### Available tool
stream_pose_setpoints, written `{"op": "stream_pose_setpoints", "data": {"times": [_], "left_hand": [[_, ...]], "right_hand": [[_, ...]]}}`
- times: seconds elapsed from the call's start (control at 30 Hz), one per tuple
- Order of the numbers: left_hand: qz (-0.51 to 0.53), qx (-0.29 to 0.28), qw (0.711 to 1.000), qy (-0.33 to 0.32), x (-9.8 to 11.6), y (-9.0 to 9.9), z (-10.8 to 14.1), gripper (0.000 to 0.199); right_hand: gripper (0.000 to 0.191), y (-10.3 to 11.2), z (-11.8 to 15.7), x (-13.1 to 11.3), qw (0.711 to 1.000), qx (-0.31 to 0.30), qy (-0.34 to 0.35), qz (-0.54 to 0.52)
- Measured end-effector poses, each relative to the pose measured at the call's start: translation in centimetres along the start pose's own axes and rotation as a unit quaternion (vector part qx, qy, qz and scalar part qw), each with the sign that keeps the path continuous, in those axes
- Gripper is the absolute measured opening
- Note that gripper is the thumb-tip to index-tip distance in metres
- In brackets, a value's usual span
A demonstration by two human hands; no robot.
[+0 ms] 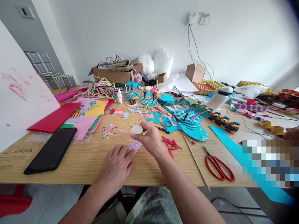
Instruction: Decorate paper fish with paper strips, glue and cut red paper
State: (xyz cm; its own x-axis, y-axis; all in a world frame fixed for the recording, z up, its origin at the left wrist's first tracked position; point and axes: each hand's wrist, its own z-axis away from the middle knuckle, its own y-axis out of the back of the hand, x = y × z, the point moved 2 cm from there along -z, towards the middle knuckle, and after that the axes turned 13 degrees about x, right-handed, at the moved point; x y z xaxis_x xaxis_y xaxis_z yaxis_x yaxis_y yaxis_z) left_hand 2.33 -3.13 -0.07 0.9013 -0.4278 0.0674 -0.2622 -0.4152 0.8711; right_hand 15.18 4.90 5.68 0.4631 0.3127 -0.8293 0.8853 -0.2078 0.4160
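Note:
My right hand (150,138) grips a small clear round jar with a whitish top (136,129) between thumb and fingers. The jar is upright over a small purple paper piece (135,146), and I cannot tell whether it presses on it. My left hand (120,163) lies on the wooden table with fingers stretched out, its fingertips at the paper's edge. Just beyond the jar are yellow and green paper snippets, with colourful paper scraps (108,131) to the left. Red paper strips (171,144) lie right of my right hand.
A black phone (51,151) and coloured paper sheets (56,117) lie left. Red-handled scissors (219,168) and a wooden stick (196,161) are at right. Behind are a glue bottle (119,95), blue paper crafts (187,116) and a white-lidded bottle (219,98). Another person's hand (291,133) shows at far right.

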Motion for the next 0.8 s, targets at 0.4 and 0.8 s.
{"op": "stream_pose_setpoints", "data": {"times": [0.4, 0.8], "left_hand": [[0.002, -0.018, 1.000, -0.001, 0.2, 0.3, -0.1, 0.039], [0.001, -0.016, 1.000, 0.002, 0.0, 0.0, 0.0, 0.039]], "right_hand": [[0.022, 0.2, 0.0, 0.1, 1.000, -0.010, 0.005, -0.004], [0.022, -0.8, 0.1, -0.6, 0.999, -0.020, 0.016, -0.035]]}}
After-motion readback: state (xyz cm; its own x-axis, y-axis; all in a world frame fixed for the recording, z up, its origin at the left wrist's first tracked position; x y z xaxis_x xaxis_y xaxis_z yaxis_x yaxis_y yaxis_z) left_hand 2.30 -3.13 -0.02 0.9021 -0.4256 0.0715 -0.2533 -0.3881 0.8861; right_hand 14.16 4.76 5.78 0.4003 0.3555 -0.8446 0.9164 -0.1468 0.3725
